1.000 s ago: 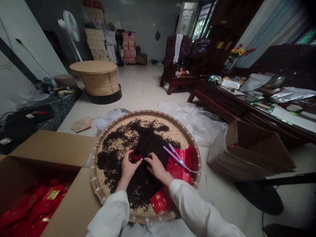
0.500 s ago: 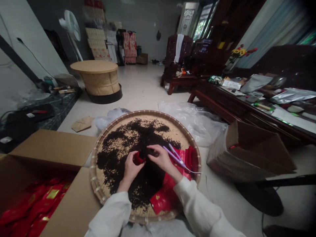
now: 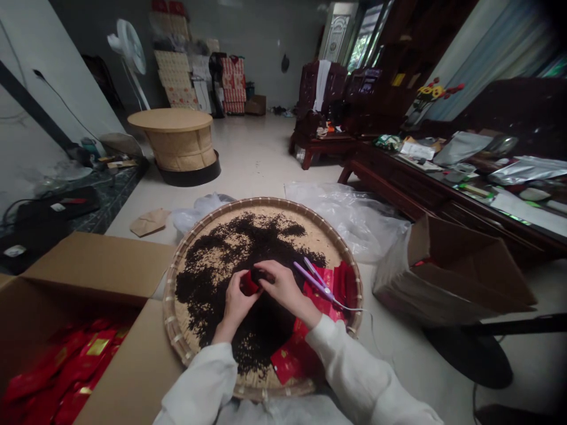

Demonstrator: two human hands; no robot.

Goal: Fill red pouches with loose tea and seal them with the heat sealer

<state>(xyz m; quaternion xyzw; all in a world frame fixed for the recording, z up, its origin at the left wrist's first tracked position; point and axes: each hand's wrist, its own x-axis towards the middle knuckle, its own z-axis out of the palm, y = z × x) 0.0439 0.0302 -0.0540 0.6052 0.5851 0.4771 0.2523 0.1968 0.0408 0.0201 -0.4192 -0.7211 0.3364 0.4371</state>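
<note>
My left hand (image 3: 239, 300) is closed around a small red packet (image 3: 249, 284), held upright above the round bamboo tray (image 3: 170, 307). My right hand (image 3: 283, 284) has come to the packet's mouth, its fingers bent together; whatever lies between them is hidden against the dark background. Dark, loose bits like tea leaves (image 3: 208, 260) spread over much of the tray. On its right side lie several flat red packets (image 3: 290, 357). A lilac hand-held sealer or straightener (image 3: 315, 280), with a pale cord, rests on top of them.
An open cardboard box (image 3: 128, 360) with many red packets stands at the left. Another open box (image 3: 447, 277) is at the right, near a black stand base (image 3: 469, 357). Clear plastic sheeting (image 3: 349, 221) lies behind the tray. A cluttered dark wooden table (image 3: 398, 189) runs along the right.
My right hand has moved left, from a small gap away to the packet's mouth, and its fingers have drawn together. My left hand still holds the packet in nearly the same place.
</note>
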